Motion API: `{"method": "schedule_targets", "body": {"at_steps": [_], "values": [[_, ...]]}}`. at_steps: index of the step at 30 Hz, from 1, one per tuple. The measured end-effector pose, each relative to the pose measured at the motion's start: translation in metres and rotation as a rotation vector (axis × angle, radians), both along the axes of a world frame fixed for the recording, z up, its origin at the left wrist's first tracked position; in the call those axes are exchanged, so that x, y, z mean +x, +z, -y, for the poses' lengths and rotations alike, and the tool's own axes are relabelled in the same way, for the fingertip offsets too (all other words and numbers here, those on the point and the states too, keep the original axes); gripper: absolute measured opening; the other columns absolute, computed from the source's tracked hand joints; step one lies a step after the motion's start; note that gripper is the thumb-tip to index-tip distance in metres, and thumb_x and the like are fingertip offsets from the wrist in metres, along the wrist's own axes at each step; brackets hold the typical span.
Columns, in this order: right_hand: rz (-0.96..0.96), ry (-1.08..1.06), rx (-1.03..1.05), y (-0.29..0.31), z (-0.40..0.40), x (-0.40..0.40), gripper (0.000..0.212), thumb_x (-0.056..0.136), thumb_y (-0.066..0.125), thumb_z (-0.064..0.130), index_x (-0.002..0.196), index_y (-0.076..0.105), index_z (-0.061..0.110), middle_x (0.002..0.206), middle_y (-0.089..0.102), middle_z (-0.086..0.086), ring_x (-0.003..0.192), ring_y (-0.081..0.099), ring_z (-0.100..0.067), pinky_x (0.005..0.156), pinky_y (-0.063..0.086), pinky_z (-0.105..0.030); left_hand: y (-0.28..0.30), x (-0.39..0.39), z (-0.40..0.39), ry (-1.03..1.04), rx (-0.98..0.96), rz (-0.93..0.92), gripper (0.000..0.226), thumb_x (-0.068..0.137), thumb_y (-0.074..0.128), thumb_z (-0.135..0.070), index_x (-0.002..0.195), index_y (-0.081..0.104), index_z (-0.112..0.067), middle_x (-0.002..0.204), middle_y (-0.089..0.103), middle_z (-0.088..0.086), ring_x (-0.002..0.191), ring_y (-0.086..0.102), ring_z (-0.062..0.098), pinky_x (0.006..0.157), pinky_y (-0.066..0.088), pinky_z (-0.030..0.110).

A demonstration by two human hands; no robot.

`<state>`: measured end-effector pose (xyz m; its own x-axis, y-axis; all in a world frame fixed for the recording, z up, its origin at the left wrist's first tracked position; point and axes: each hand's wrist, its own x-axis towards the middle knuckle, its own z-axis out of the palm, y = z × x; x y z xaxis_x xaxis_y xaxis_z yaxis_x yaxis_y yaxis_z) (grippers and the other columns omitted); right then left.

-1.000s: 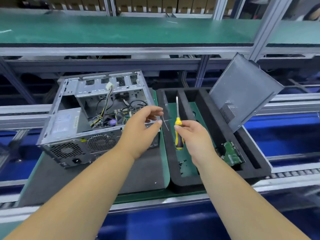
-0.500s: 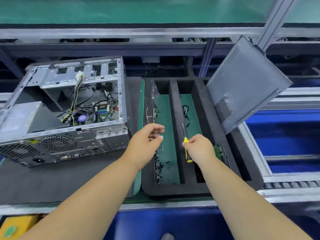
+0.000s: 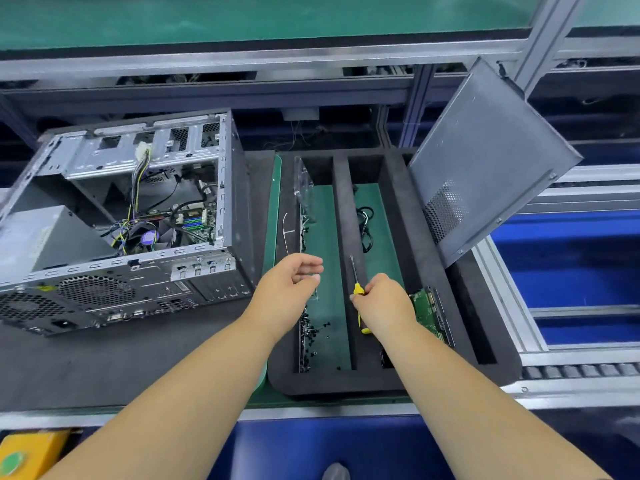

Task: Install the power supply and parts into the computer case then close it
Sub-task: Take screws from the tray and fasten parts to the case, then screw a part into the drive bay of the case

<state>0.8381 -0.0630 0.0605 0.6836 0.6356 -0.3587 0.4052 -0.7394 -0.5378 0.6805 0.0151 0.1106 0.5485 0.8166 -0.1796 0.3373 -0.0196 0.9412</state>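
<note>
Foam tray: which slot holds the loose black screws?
The leftmost green-floored slot, under the left hand; black screws scatter there. The neighbouring slot holds a black cable.

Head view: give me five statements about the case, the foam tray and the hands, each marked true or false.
1. The right hand grips a yellow-handled screwdriver. True.
2. The computer case is closed. False: its side is open, with wiring visible inside.
3. The side panel leans at the foam tray's right end. True.
4. The left hand rests on the case. False: it is above the tray's left slot.
5. Small black screws lie in the tray's left slot. True.
</note>
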Motion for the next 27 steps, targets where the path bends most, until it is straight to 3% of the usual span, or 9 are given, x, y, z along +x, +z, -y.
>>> {"method": "schedule_targets", "body": {"at_steps": [3, 6, 8, 15, 18, 20, 22, 24, 27], "values": [[-0.025, -0.010, -0.005, 0.001, 0.000, 0.001, 0.026, 0.089, 0.066, 0.035, 0.096, 0.054, 0.013, 0.088, 0.065, -0.008, 0.067, 0.068, -0.024, 0.056, 0.059, -0.037, 0.002, 0.002, 0.003, 0.000, -0.013, 0.000, 0.028, 0.092, 0.055, -0.012, 0.105, 0.065, -0.034, 0.105, 0.070, -0.017, 0.099, 0.061, -0.005, 0.073, 0.043, 0.004], [-0.019, -0.014, 0.002, 0.001, 0.002, 0.003, 0.027, 0.089, 0.066, 0.038, 0.094, 0.051, 0.017, 0.086, 0.065, -0.003, 0.054, 0.064, -0.016, 0.034, 0.039, -0.018, 0.005, 0.004, 0.004, 0.000, -0.020, -0.010, 0.028, 0.092, 0.055, -0.012, 0.106, 0.065, -0.034, 0.105, 0.069, -0.017, 0.096, 0.061, -0.007, 0.069, 0.041, -0.001], [-0.006, -0.008, -0.001, 0.003, 0.003, 0.004, 0.027, 0.089, 0.065, 0.041, 0.095, 0.051, 0.018, 0.087, 0.065, -0.002, 0.054, 0.062, -0.014, 0.031, 0.031, -0.017, 0.006, 0.006, 0.004, 0.000, -0.026, -0.016, 0.027, 0.093, 0.055, -0.012, 0.106, 0.065, -0.034, 0.105, 0.069, -0.016, 0.095, 0.060, -0.008, 0.069, 0.041, 0.000], [0.185, -0.068, 0.084, 0.028, 0.028, 0.041, 0.034, 0.092, 0.058, 0.044, 0.114, 0.057, 0.018, 0.107, 0.054, 0.000, 0.094, 0.057, -0.024, 0.069, 0.047, -0.034, 0.015, 0.022, 0.008, -0.032, -0.021, -0.021, 0.025, 0.094, 0.055, -0.015, 0.105, 0.064, -0.036, 0.104, 0.069, -0.019, 0.091, 0.058, -0.014, 0.065, 0.040, -0.002], [0.277, -0.090, -0.082, 0.033, 0.046, 0.066, 0.043, 0.093, 0.055, 0.046, 0.123, 0.055, 0.015, 0.122, 0.052, -0.010, 0.111, 0.051, -0.032, 0.079, 0.045, -0.038, 0.022, 0.034, 0.013, -0.073, -0.010, -0.023, 0.025, 0.094, 0.055, -0.016, 0.105, 0.064, -0.037, 0.104, 0.069, -0.021, 0.090, 0.057, -0.016, 0.067, 0.041, 0.002], [0.219, -0.101, -0.215, 0.030, 0.055, 0.077, 0.052, 0.093, 0.054, 0.047, 0.130, 0.048, 0.011, 0.129, 0.049, -0.013, 0.115, 0.051, -0.035, 0.080, 0.043, -0.039, 0.025, 0.041, 0.018, -0.101, -0.003, -0.024, 0.024, 0.095, 0.054, -0.017, 0.106, 0.064, -0.037, 0.104, 0.068, -0.023, 0.080, 0.058, -0.015, 0.066, 0.040, 0.008], [0.096, -0.099, -0.265, 0.026, 0.061, 0.080, 0.053, 0.091, 0.057, 0.046, 0.128, 0.048, 0.009, 0.117, 0.054, -0.012, 0.101, 0.059, -0.031, 0.072, 0.045, -0.033, 0.027, 0.046, 0.024, -0.127, 0.002, -0.017, 0.024, 0.095, 0.054, -0.017, 0.106, 0.063, -0.036, 0.104, 0.069, -0.022, 0.067, 0.057, -0.014, 0.060, 0.039, 0.009], [0.029, -0.079, -0.272, 0.023, 0.061, 0.079, 0.049, 0.089, 0.062, 0.043, 0.121, 0.050, 0.008, 0.092, 0.053, -0.004, 0.077, 0.057, -0.022, 0.055, 0.040, -0.028, 0.029, 0.049, 0.027, -0.146, 0.001, -0.010, 0.023, 0.096, 0.054, -0.017, 0.106, 0.064, -0.035, 0.105, 0.069, -0.021, 0.056, 0.054, -0.014, 0.055, 0.041, 0.007], [0.036, -0.089, -0.264, 0.019, 0.058, 0.075, 0.053, 0.085, 0.071, 0.040, 0.120, 0.048, 0.007, 0.085, 0.050, -0.001, 0.070, 0.052, -0.020, 0.045, 0.031, -0.027, 0.034, 0.049, 0.029, -0.161, -0.002, -0.007, 0.023, 0.095, 0.054, -0.017, 0.105, 0.064, -0.035, 0.104, 0.069, -0.022, 0.059, 0.055, -0.014, 0.055, 0.040, 0.008]]}}
